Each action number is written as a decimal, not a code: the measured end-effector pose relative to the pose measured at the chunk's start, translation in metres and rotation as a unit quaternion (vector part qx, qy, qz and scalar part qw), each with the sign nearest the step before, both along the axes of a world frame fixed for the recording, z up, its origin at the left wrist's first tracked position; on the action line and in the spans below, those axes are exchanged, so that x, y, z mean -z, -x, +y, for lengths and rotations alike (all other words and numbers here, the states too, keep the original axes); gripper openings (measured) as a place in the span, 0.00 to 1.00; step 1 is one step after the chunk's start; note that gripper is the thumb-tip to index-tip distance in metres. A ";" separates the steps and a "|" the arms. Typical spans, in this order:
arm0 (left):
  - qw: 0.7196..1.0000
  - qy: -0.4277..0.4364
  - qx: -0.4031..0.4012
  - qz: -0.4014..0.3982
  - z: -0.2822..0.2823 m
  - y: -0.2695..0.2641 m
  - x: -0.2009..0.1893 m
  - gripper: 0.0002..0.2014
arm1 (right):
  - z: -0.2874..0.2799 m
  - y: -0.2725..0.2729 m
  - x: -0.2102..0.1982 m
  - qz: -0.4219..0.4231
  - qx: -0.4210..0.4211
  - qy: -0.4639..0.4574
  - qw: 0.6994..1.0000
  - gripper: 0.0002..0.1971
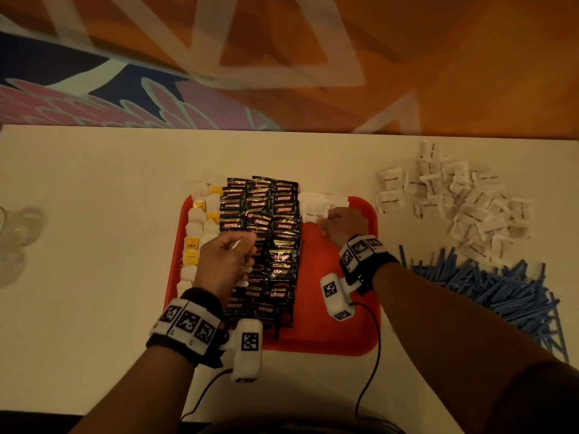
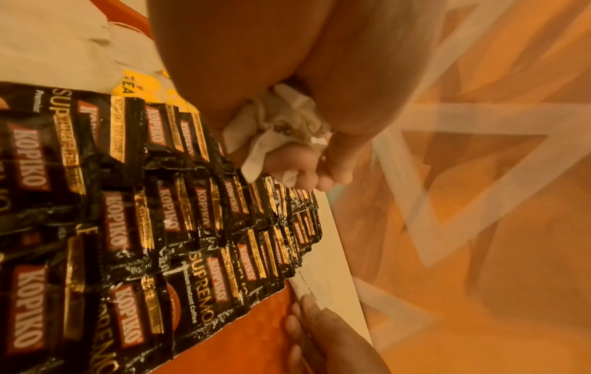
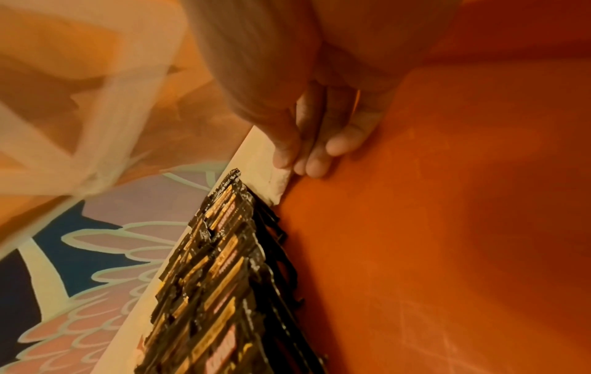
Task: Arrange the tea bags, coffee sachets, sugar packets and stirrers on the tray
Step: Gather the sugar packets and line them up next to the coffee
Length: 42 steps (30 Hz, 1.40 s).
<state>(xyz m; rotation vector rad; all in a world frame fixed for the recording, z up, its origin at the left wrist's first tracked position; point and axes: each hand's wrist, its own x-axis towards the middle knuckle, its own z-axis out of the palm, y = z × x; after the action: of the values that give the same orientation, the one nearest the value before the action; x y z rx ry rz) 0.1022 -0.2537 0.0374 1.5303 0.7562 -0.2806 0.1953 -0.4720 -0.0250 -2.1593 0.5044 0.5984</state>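
Note:
A red tray (image 1: 338,336) lies in front of me. Tea bags (image 1: 195,228) line its left side. Black coffee sachets (image 1: 282,214) fill the middle in overlapping rows. A few white sugar packets (image 1: 316,203) sit at the tray's far edge, right of the coffee. My left hand (image 1: 228,255) hovers over the coffee sachets (image 2: 160,215) and grips a crumpled bunch of sugar packets (image 2: 281,121). My right hand (image 1: 341,225) rests on the tray's far right part. Its straight fingers (image 3: 313,162) touch the edge of a sugar packet (image 3: 279,184) lying there.
A loose pile of sugar packets (image 1: 463,202) lies on the white table right of the tray. A heap of blue stirrers (image 1: 501,286) lies nearer, on the right. A clear glass (image 1: 15,227) stands at the far left. The tray's right half (image 3: 447,227) shows bare red.

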 end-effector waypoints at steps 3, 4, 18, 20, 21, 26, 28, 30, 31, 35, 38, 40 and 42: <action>1.000 0.004 -0.001 0.002 -0.001 -0.001 0.000 0.06 | 0.003 0.000 0.003 -0.008 -0.018 0.024 1.000 0.11; 1.000 0.005 0.000 0.003 -0.001 -0.001 0.000 0.06 | 0.004 0.000 0.006 -0.009 -0.012 0.028 0.999 0.09; 0.996 0.087 -0.008 0.020 -0.017 -0.002 -0.012 0.09 | -0.012 0.015 -0.003 -0.029 -0.003 0.021 0.999 0.07; 0.991 0.128 -0.006 0.024 -0.021 -0.003 -0.016 0.09 | -0.015 0.021 -0.015 -0.047 -0.013 0.011 0.999 0.07; 0.988 0.151 -0.006 0.024 -0.024 -0.004 -0.019 0.09 | -0.016 0.025 -0.021 -0.059 -0.025 -0.004 0.998 0.07; 0.976 0.215 0.029 0.006 -0.040 -0.002 -0.035 0.09 | -0.007 0.045 -0.066 -0.135 -0.112 -0.140 0.974 0.04; 0.970 0.237 0.054 -0.003 -0.047 0.001 -0.043 0.09 | -0.003 0.052 -0.084 -0.146 -0.149 -0.191 0.959 0.06; 0.962 0.262 0.073 -0.010 -0.053 0.005 -0.050 0.09 | -0.002 0.059 -0.097 -0.140 -0.180 -0.220 0.949 0.08; 0.959 0.271 0.079 -0.008 -0.056 0.007 -0.054 0.09 | -0.002 0.061 -0.103 -0.131 -0.192 -0.226 0.946 0.08; 0.957 0.277 0.090 -0.006 -0.065 0.013 -0.061 0.14 | -0.010 0.069 -0.122 -0.119 -0.243 -0.199 0.942 0.07; 0.954 0.283 0.094 -0.012 -0.073 0.018 -0.067 0.14 | -0.020 0.075 -0.131 -0.121 -0.235 -0.207 0.942 0.03; 0.950 0.296 0.101 -0.015 -0.079 0.021 -0.073 0.12 | -0.027 0.078 -0.134 -0.140 -0.179 -0.214 0.950 0.05; 0.951 0.285 0.119 -0.024 -0.084 0.025 -0.078 0.10 | -0.035 0.081 -0.137 -0.157 -0.105 -0.217 0.958 0.08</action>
<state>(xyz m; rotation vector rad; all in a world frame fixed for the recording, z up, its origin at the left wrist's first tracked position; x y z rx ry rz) 0.0768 -0.3381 0.1157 1.0672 0.3982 -0.5857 0.1146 -0.5065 0.1120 -1.8432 -0.0328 0.4193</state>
